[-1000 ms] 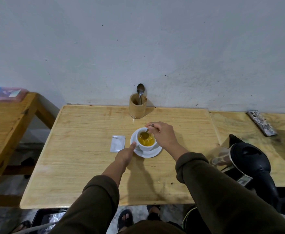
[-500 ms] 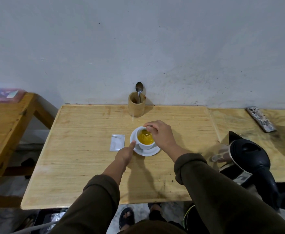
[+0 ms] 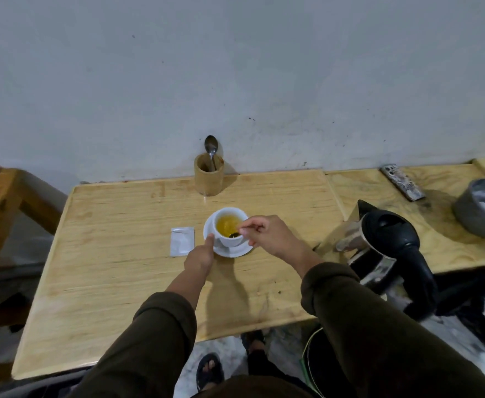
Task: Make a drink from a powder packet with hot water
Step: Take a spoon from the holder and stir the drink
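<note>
**Stirring the cup: hands and table**

The small white ceramic cup [image 3: 230, 225] stands on its round white saucer [image 3: 230, 249] near the middle of your pale wooden table [image 3: 115, 271]. It holds a clear yellow-orange liquid. The dark bowl of a small spoon [image 3: 234, 234] dips into the liquid at the near rim.

Your right hand [image 3: 270, 235] is over the cup's right side, thumb and forefinger pinched closed on the spoon's handle, the other fingers curled loosely. Your left hand [image 3: 199, 255] is mostly closed, thumb extended and pressed against the saucer's left edge; it grips nothing.

Just left of the saucer, apart from it, a flat white torn powder packet [image 3: 182, 241] lies on the table.

At the far edge, against the wall, a cylindrical bamboo holder [image 3: 208, 179] carries one upright metal spoon [image 3: 211, 147].

To the right: a steel electric kettle with black lid and handle [image 3: 387, 251] off the table's right edge, a patterned phone [image 3: 402, 182] and a grey bowl [image 3: 481, 208] on the neighbouring table.
</note>
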Demonstrator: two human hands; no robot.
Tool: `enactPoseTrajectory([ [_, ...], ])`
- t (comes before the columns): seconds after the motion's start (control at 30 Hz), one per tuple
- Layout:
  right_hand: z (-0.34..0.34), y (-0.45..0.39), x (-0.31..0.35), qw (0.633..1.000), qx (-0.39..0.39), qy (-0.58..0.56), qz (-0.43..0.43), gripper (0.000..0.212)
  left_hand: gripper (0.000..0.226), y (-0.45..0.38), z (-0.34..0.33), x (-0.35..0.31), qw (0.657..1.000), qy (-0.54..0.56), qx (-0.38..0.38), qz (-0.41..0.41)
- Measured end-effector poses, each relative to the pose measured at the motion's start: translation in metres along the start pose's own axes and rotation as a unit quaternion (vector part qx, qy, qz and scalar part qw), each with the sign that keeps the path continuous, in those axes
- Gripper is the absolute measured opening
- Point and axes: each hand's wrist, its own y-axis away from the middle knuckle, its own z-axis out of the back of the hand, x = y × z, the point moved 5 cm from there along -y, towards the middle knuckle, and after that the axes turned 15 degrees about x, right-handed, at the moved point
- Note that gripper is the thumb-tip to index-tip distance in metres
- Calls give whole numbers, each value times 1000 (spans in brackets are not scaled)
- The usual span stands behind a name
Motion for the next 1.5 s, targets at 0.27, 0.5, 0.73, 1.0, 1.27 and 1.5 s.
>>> enactPoseTrajectory([
  [0.27,-5,38,-24,993,28,-98,-53,29,75,3,-3,-2,999,-37,-17,-7],
  [0.5,-11,55,-51,989,-2,-123,-87,9,68,18,-12,-1,993,-94,-44,-49],
  [0.73,-12,63,-86,963,-74,-226,-124,18,52,17,-19,3,981,-169,-57,-81],
  [1.0,1,40,-117,935,-159,-244,-204,25,47,18,-30,9,967,-210,-77,-126],
  [1.27,15,16,-135,933,-193,-144,-267,10,61,21,-37,16,955,-224,-97,-167],
  [1.5,17,6,-142,937,-175,-69,-293,9,65,20,-41,18,954,-244,-92,-147],
])
